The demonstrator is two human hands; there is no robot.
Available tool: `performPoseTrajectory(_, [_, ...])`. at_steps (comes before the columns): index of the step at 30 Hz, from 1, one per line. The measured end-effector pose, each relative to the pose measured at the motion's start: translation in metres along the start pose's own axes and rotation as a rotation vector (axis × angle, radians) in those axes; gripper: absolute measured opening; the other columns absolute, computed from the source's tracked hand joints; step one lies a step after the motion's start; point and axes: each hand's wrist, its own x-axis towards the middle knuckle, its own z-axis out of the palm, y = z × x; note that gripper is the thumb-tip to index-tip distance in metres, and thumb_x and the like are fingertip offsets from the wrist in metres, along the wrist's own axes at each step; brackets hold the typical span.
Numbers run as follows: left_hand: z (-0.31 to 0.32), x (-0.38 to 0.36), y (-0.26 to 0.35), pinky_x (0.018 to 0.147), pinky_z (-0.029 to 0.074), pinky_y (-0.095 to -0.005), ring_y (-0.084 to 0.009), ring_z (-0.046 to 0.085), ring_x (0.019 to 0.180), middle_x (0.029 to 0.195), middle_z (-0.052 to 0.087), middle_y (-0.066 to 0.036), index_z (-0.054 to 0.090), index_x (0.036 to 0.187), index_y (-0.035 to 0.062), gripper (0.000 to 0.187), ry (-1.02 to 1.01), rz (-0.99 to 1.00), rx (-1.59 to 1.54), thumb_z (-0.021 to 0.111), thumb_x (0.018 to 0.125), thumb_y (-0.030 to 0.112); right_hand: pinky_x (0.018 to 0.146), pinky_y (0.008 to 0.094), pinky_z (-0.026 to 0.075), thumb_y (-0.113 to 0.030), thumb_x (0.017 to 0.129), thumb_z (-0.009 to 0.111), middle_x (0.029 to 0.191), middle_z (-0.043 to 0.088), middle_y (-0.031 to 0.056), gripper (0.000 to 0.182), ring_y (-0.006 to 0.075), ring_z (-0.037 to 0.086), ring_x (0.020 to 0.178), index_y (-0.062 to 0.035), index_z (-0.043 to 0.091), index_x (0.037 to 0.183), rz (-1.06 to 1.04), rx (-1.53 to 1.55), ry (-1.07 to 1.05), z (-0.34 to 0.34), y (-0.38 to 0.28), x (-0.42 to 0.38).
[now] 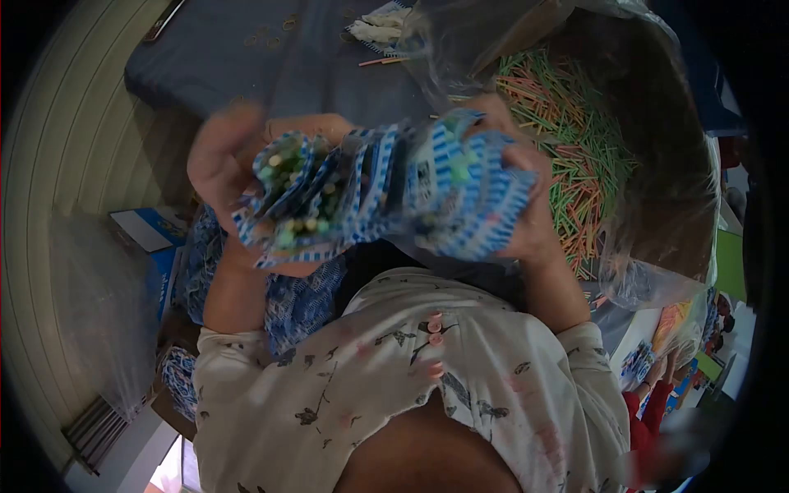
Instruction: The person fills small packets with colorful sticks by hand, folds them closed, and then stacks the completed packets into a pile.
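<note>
Stack of blue-and-white striped plastic packets [464,197], held before dark grey tabletop [197,70] between left hand [215,164] and right hand [536,226], fingers of both closed around opposite ends. Apparently mid-straightening; next move calling for even two-sided pressure. Thin pink-and-green sticks [579,156] heaped near right hand.

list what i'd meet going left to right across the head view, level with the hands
slatted wall, left hand, blue-and-white striped packets, right hand, heap of green and pinkish sticks
</note>
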Motion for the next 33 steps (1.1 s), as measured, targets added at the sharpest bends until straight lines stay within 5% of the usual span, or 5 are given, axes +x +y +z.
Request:
performPoseTrajectory(4, [-0.005, 0.031, -0.029, 0.101, 0.046, -0.0473, -0.0319, 0.057, 0.120, 0.140, 0.049, -0.019, 0.030, 0.150, 0.0063, 0.111, -0.251, 0.128, -0.071, 0.094, 0.061, 0.023, 0.101, 0.0385, 0.043, -0.010, 0.050, 0.093, 0.132, 0.052, 0.0164, 0.079, 0.0258, 0.054, 0.119, -0.0063, 0.056, 0.120, -0.262, -0.141, -0.028, -0.010, 0.029, 0.012])
performPoseTrajectory(13, [-0.011, -0.016, -0.041, 0.101, 0.045, -0.0436, -0.0329, 0.056, 0.122, 0.134, 0.057, -0.016, 0.041, 0.145, 0.0073, 0.100, -0.325, -0.434, 0.159, 0.092, 0.061, 0.028, 0.106, 0.0389, 0.041, -0.009, 0.048, 0.094, 0.146, 0.041, 0.0170, 0.125, 0.0294, 0.050, 0.127, -0.0023, 0.025, 0.151, 0.231, -0.058, 0.138, 0.030, 0.069, -0.015])
performPoseTrajectory(21, [-0.007, 0.008, -0.016, 0.092, 0.051, -0.0378, -0.0337, 0.064, 0.112, 0.122, 0.065, -0.018, 0.058, 0.130, 0.0015, 0.074, -0.305, -0.103, -0.048, 0.086, 0.062, 0.013, 0.110, 0.0429, 0.037, -0.013, 0.070, 0.085, 0.139, 0.049, 0.0225, 0.093, 0.0303, 0.043, 0.135, 0.0010, 0.034, 0.146, -0.114, 0.124, -0.013, 0.023, 0.070, -0.016])
performPoseTrajectory(23, [-0.012, 0.018, -0.030, 0.093, 0.052, -0.0385, -0.0334, 0.064, 0.113, 0.124, 0.064, -0.017, 0.054, 0.134, 0.0022, 0.079, -0.342, -0.050, -0.129, 0.085, 0.062, 0.011, 0.111, 0.0437, 0.036, -0.013, 0.074, 0.082, 0.139, 0.049, 0.0197, 0.083, 0.0289, 0.046, 0.131, -0.0034, 0.038, 0.145, -0.106, -0.488, -0.152, 0.013, 0.070, -0.012])
performPoseTrajectory(33, [-0.038, -0.009, -0.045, 0.113, 0.028, -0.0509, -0.0329, 0.038, 0.136, 0.144, 0.047, -0.012, 0.035, 0.150, 0.0142, 0.111, -0.381, -0.282, 0.206, 0.090, 0.054, 0.018, 0.111, 0.0391, 0.037, -0.004, 0.061, 0.088, 0.151, 0.036, 0.0213, 0.121, 0.0278, 0.041, 0.137, -0.0056, 0.011, 0.154, 0.343, 0.541, 0.168, 0.032, 0.082, -0.006])
